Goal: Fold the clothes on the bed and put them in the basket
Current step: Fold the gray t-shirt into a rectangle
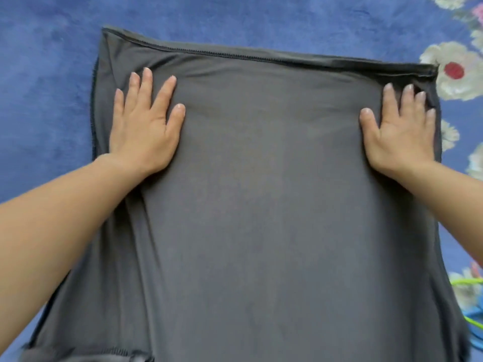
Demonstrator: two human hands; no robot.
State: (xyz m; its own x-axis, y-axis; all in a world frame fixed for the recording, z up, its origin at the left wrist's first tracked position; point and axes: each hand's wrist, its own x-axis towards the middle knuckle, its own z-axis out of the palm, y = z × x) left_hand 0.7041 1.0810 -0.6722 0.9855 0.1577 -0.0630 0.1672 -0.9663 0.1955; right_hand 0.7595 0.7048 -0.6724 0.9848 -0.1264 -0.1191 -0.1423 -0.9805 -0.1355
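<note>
**On the bed, mid-fold:** We lay both hands flat on a dark grey garment (261, 205) spread over the bed (52, 87), whose blue cover shows past the garment's far, left and right edges.

Our left hand (146, 126) presses the cloth near the garment's far left corner. Its fingers are straight and fanned, the thumb points toward the middle, and it grips nothing. Our right hand (400, 134) presses near the far right corner in the same way. Its fingers are straight and closer together, their tips just short of the far edge, and it too holds nothing. The hands are well apart, with a smooth stretch of cloth between them. Our bare forearms cross the garment's left and right sides.

A toothed strip (235, 54), like a zip, runs along the far edge from corner to corner. A similar line runs down the left edge, just beside the left hand. The garment widens toward us and runs out of the frame at the near side. At its near left corner another toothed line (130, 356) shows, blurred.

Just beyond the far right corner, a white flower (454, 70) with a red centre is printed on the cover, and more flowers follow the garment's right side. Near the near right corner lies a green loop (467, 282); we cannot tell what it is.
</note>
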